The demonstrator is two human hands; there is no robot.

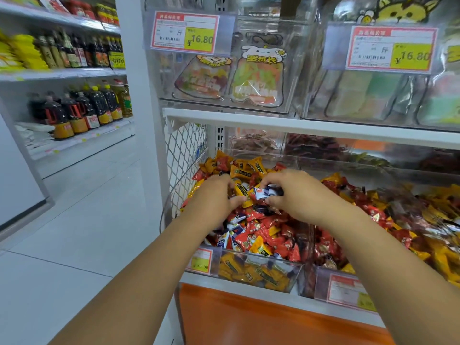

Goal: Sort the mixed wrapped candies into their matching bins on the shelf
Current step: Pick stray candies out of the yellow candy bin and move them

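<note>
Both arms reach out over the bin (261, 273). Left hand (214, 192), fingers curled, pinches a yellow candy (243, 192); right hand (295, 192) grips blue-white candies (265, 191).

Glossy candy wrappers (258, 232) — clear plastic bin (273, 272)

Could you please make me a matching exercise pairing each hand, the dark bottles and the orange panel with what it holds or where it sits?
Column one:
1. left hand
2. right hand
3. dark bottles
4. orange panel

Column two:
A. below the candy bin
B. pinches blue-and-white candies
C. on the left shelf
D. pinches a yellow candy

Pairs: 1-D, 2-B, 3-C, 4-A.
</note>
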